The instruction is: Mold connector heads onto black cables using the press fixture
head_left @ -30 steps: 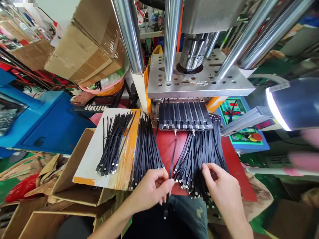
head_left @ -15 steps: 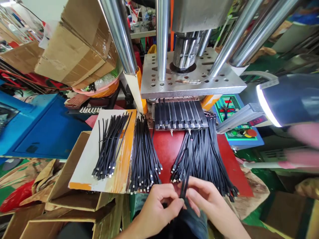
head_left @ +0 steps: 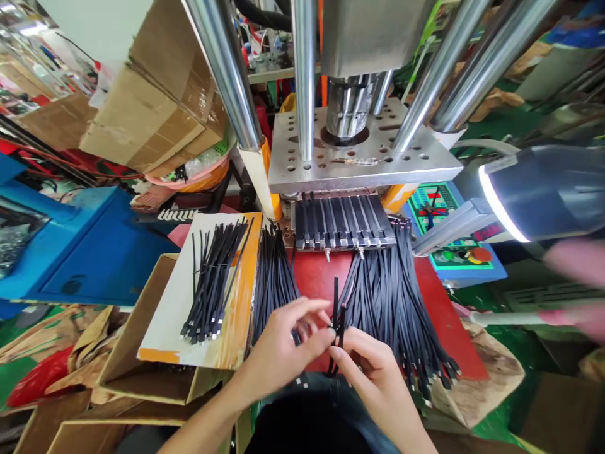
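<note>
In front of me, over the red table's near edge, my right hand (head_left: 371, 369) pinches a flat black cable (head_left: 342, 315) between thumb and fingers. My left hand (head_left: 297, 331) is at its left, thumb and fingertips closed on a black cable strand (head_left: 336, 293) that stands upright. Whether these are two cables or one folded over, I cannot tell. To the right of my hands lies a thick bundle of flat black cables (head_left: 382, 296). Another bundle (head_left: 275, 268) is partly behind my left hand. Several cables lie in a slotted metal fixture (head_left: 347, 217) under the press.
A press plate (head_left: 363, 173) on steel columns overhangs the fixture. More cables (head_left: 215, 284) lie on a white board (head_left: 161, 302) at left, above an open carton (head_left: 142, 384). A lamp (head_left: 543, 192) and control panel (head_left: 444, 221) with a red button stand right.
Both hands have risen a little from my lap toward the table, cable still between them. The left fingers have spread somewhat. My view has shifted slightly.
</note>
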Demonstrator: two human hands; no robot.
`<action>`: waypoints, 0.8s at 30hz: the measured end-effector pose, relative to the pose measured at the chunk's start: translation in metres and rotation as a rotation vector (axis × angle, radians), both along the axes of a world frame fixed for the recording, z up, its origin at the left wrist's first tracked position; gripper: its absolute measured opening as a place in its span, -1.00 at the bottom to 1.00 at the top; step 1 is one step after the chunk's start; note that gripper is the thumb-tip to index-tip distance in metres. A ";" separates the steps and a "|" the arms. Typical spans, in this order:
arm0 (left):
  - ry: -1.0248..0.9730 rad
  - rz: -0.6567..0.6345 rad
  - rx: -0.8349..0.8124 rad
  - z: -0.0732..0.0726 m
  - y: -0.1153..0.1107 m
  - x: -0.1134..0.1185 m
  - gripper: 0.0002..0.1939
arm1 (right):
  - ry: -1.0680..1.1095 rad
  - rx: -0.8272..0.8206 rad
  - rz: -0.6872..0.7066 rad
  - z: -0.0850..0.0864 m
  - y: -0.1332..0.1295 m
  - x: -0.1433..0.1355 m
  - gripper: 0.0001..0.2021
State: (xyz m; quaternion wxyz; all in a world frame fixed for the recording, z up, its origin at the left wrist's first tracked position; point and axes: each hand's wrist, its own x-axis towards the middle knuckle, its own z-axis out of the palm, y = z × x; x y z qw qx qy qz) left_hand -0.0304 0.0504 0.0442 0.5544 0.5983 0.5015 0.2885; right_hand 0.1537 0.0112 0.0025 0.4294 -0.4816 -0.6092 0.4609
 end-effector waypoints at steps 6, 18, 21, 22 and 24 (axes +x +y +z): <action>-0.101 -0.086 0.107 0.021 0.032 0.011 -0.70 | -0.056 0.068 -0.005 -0.005 -0.006 0.004 -0.59; -0.466 -0.099 -0.305 0.011 0.030 0.010 -0.39 | -0.024 0.146 -0.019 -0.002 0.000 0.001 -0.72; -0.328 0.012 -0.093 0.014 0.032 0.013 -0.47 | -0.031 0.152 -0.040 -0.004 0.001 0.002 -0.77; -0.260 0.030 -0.001 0.017 0.032 0.013 -0.49 | -0.036 0.156 -0.064 -0.005 0.003 0.001 -0.76; -0.172 0.019 0.120 0.022 0.035 0.014 -0.51 | -0.039 0.149 -0.105 -0.009 0.006 -0.004 -0.70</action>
